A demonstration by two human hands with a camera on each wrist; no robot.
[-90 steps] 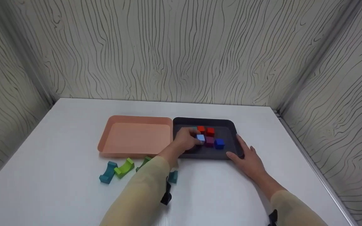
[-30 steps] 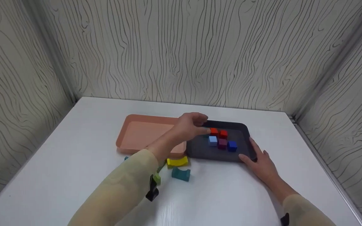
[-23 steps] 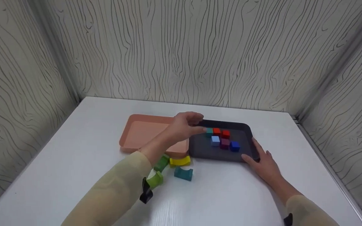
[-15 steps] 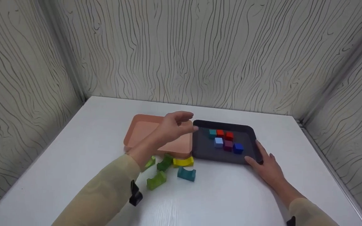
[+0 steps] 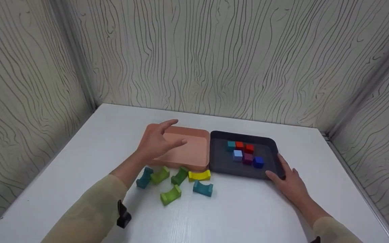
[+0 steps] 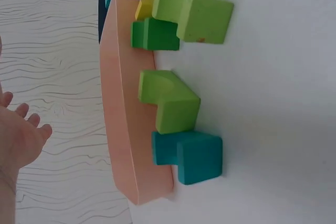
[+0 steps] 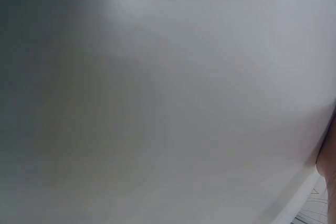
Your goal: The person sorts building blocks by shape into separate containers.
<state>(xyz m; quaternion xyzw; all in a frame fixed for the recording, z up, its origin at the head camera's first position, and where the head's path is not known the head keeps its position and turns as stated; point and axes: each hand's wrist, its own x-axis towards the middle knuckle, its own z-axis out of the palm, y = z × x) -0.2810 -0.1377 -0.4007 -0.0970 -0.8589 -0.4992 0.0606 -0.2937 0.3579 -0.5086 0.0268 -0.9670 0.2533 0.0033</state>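
Note:
My left hand [image 5: 157,141] hovers over the left part of the peach tray [image 5: 189,166], thumb and fingers spread, holding nothing. In the left wrist view the hand [image 6: 21,135] shows at the left edge. The right hand [image 5: 290,184] touches the near right corner of the dark tray [image 5: 221,165], thumb at the front rim and straight fingers along the side. Inside the dark tray lie a teal cube [image 5: 231,146], two red cubes [image 5: 249,149], a light blue cube [image 5: 237,155], a maroon cube [image 5: 247,159] and a dark blue cube [image 5: 258,162].
Several arch-shaped blocks lie before the peach tray: a yellow one [image 5: 199,176], a dark green one [image 5: 180,176], lime ones [image 5: 171,195] and teal ones [image 5: 203,189]. The trays stand side by side on a white table [image 5: 241,216]. Patterned walls [image 5: 194,60] enclose it.
My left hand has let go of the light blue cube in the dark tray and moved left over the peach tray, fingers spreading. The right hand stays at the dark tray's corner. The head view has shifted.

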